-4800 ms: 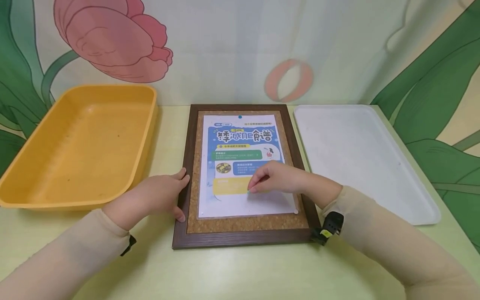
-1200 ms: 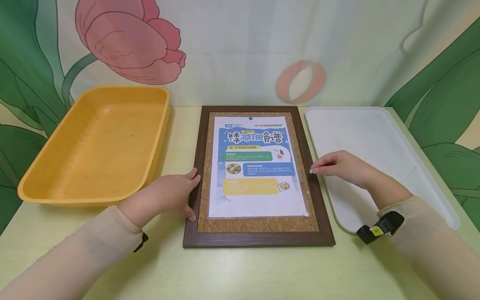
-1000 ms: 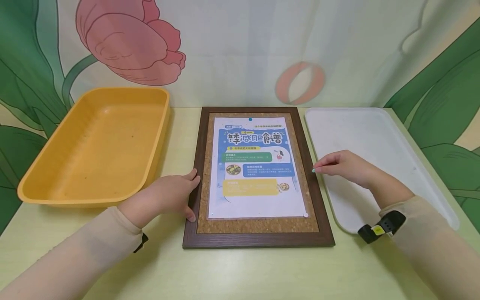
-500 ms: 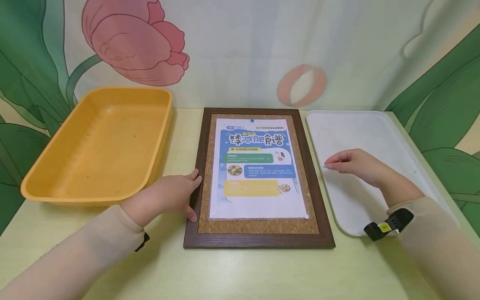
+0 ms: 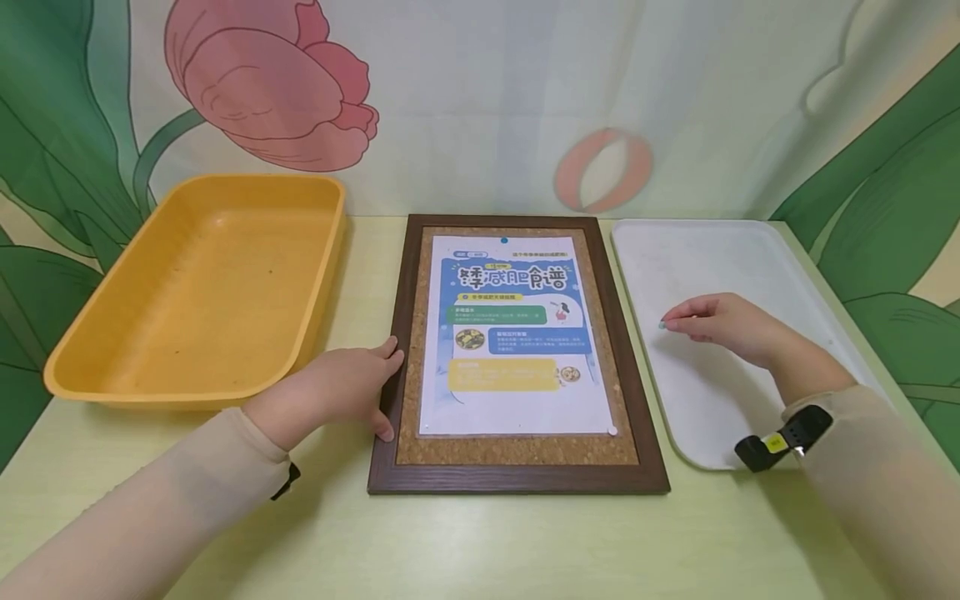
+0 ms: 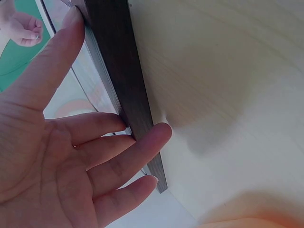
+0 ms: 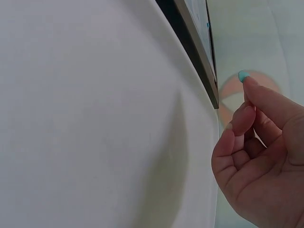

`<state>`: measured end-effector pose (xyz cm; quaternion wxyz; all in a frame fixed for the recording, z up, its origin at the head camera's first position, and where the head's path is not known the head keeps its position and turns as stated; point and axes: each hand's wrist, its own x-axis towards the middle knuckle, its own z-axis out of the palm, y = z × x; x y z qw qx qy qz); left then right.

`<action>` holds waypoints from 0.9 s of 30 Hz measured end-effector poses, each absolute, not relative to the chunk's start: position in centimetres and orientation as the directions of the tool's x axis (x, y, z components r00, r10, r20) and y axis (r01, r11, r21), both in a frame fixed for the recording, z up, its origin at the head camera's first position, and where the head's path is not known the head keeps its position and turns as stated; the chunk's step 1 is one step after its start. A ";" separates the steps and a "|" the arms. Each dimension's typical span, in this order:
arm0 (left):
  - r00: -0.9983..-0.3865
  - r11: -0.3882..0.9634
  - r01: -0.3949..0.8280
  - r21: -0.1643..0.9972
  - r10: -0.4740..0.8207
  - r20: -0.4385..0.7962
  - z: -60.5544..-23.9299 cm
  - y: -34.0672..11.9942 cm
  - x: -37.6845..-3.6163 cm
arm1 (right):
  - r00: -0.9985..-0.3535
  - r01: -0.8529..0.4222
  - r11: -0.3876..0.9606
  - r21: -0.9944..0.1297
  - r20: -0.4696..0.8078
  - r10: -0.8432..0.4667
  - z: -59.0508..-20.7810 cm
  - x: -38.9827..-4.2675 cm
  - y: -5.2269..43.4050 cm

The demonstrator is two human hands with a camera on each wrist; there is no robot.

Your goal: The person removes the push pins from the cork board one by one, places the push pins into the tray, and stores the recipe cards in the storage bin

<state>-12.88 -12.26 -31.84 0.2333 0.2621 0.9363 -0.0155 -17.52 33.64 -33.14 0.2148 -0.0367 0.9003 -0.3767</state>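
While the bench (image 5: 487, 542) carries a yellow tub (image 5: 202, 283) at the left and a white tray (image 5: 705, 262) at the right, a dark-framed corkboard (image 5: 517, 452) lies between them, bearing a printed sheet (image 5: 517, 408). The left hand (image 5: 330, 387), its grip spread wide, touches the corkboard's left edge; the right hand (image 5: 738, 327), its grip narrow above the tray, pinches a teal pin (image 7: 243, 76).
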 end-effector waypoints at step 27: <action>-0.751 0.865 0.492 0.099 0.479 -0.456 -31.8 -12.2 -13.0 | -0.894 0.154 0.758 -0.634 -0.416 -0.166 -33.9 -21.0 34.8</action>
